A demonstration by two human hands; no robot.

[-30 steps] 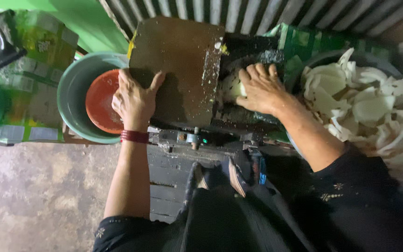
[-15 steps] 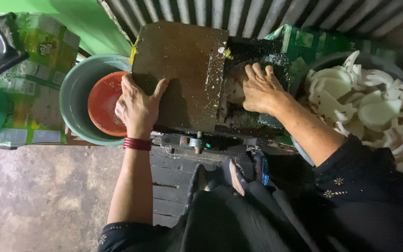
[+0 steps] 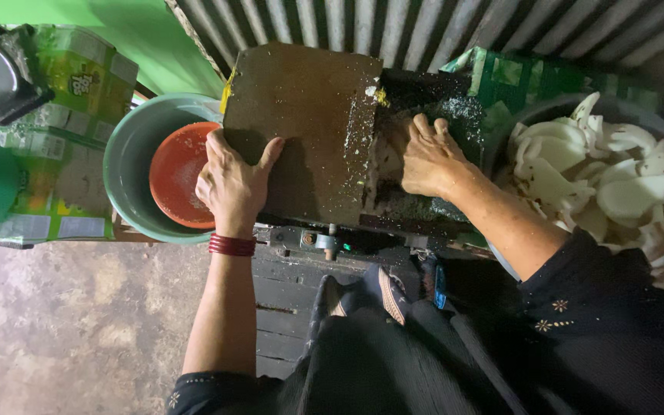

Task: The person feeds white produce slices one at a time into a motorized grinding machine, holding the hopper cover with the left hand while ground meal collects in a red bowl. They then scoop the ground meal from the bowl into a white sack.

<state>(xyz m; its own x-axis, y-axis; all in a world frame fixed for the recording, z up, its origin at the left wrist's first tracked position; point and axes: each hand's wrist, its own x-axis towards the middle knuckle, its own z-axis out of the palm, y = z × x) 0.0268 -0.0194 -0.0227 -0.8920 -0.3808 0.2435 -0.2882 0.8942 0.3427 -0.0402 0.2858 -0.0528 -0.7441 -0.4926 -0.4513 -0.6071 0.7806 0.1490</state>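
White root slices (image 3: 616,184) heaped in the grey basin just right of the right hand (image 3: 424,157) look mostly unprocessed. That hand presses flat into the dark slicer trough (image 3: 439,115); the left hand (image 3: 232,184) clamps the brown board's (image 3: 301,131) edge.

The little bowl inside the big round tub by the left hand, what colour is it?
Orange-red. The little bowl sits in the grey-green tub, seen best in the head view.
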